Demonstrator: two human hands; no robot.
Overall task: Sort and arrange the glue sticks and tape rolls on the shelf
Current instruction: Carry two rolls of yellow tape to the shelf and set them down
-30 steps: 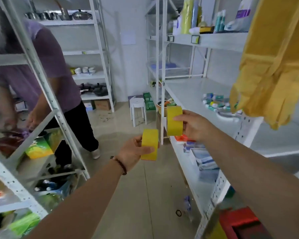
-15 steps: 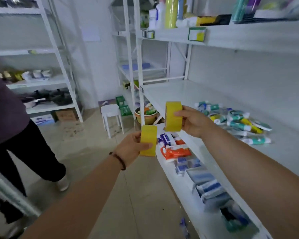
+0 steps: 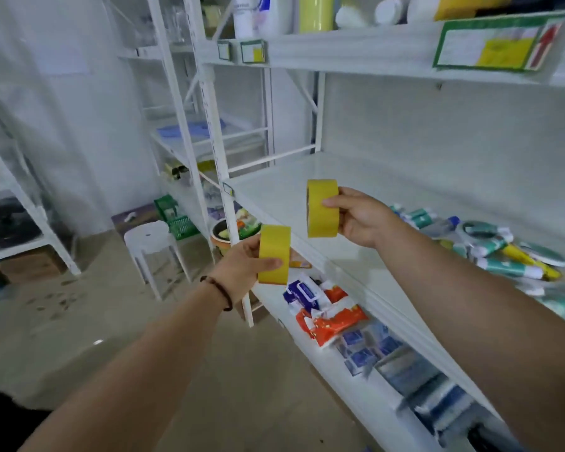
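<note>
Landmark is the white middle shelf. Left of its front edge, out over the aisle, the left hand grips one yellow tape roll held on edge, thumb curled across the outer band, fingers behind it. Up and to the right, over the shelf's bare near end, the right hand pinches a second yellow tape roll, also on edge, thumb on the band, fingers wrapped behind. Neither roll touches the shelf. Far right on the same shelf lies the unsorted pile of glue sticks, mostly teal-and-white tubes, with what look like clear tape rolls mixed in; blurred, so the count can't be told. Step in hand looks like carry-to-place: both rolls in transit toward the bare stretch. Next move likely calls for lowering the right-hand roll first, setting it down so it won't roll away, then the left one touching beside it, well apart from the pile.
</note>
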